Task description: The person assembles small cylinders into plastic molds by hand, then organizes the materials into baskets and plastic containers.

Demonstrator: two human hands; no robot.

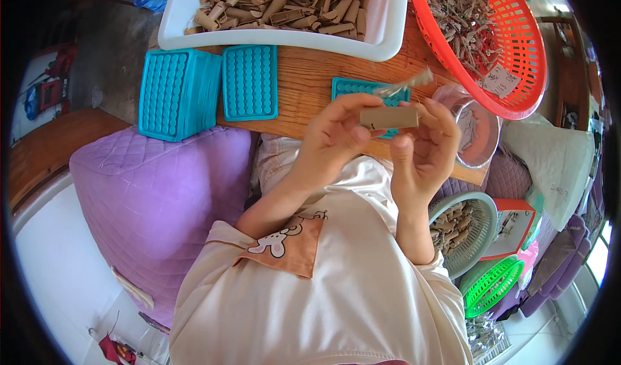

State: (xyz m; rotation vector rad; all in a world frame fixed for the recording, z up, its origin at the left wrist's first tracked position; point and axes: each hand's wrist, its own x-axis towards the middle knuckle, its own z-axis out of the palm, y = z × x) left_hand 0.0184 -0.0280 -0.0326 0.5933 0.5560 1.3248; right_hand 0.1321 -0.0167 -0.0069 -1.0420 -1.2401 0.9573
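Note:
A small brown plastic casing (389, 117) is held level in front of me, over the wooden table's near edge. Its left end is pinched by the fingers and thumb of my left hand (333, 138). The fingers of my right hand (430, 138) close around the other end. Just above the casing a pale bundle of wires (407, 85) sticks out to the upper right; where it attaches is hidden. Under my hands lies a teal tray (349, 88) with round pockets, partly covered by them.
Behind stands a white tub (284, 38) of brown plastic pieces. An orange-red basket (517, 48) holds wire bundles. At left are a stack of teal trays (174, 96) and another teal tray (250, 83). A round container (482, 132), grey basket (482, 235) and green basket (495, 287) sit right.

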